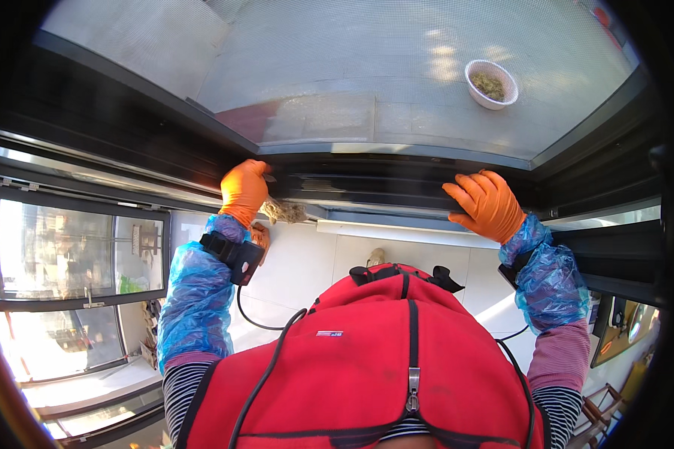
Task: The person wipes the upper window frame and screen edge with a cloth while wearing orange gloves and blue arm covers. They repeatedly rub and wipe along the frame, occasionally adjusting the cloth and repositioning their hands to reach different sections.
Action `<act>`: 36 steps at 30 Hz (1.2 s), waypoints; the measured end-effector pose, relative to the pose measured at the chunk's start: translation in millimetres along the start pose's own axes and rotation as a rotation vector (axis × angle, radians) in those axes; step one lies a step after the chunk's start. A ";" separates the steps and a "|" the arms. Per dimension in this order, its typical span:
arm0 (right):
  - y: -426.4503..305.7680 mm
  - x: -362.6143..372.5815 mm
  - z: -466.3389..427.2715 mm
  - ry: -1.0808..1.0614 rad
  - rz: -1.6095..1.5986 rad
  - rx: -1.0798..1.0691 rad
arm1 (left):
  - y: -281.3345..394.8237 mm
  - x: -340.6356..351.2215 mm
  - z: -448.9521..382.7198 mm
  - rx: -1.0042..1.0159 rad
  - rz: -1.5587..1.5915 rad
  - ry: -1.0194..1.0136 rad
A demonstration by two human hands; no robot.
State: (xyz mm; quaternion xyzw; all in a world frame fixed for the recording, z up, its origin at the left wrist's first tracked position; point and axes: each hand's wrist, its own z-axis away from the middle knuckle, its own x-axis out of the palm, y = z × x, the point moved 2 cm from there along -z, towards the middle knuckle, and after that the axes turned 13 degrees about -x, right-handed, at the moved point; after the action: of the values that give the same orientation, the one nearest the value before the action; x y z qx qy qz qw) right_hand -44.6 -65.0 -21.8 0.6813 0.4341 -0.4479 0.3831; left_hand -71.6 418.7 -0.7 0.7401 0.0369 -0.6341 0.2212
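My left hand [244, 189], in an orange rubber glove, is curled into a fist over the black window frame [365, 177]. A frayed, tan rag [283, 211] bulges out below its palm, and a small greyish tip shows beside the fingers. What the fist covers is hidden. My right hand [483, 205], gloved the same way, rests on the frame farther right with fingers spread and holds nothing visible. Beyond the frame stretches a fine mesh screen [326, 67].
Behind the mesh stands a white plastic basket [493, 104] with dried greenish matter inside. A glazed window sash [78, 247] hangs at the left. Below me are pale floor tiles [309, 252] and a shoe tip [376, 257]. A black cable [269, 370] runs over my red vest.
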 end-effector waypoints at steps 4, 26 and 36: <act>-1.1 1.1 -0.1 -0.011 0.005 -0.007 | 3.4 7.5 -2.2 -0.114 0.004 -0.015; 0.2 -2.7 -0.8 -0.025 0.026 0.010 | 20.1 -9.3 31.0 0.060 -0.401 0.058; 0.0 -0.5 -0.5 -0.038 0.011 0.013 | 10.3 1.5 5.4 -0.032 -0.055 -0.035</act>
State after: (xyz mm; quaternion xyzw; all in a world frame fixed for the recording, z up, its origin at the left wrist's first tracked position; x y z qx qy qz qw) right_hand -44.6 -64.6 -21.2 0.6774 0.4200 -0.4615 0.3896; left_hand -72.8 407.1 0.3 0.7239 0.0632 -0.6521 0.2160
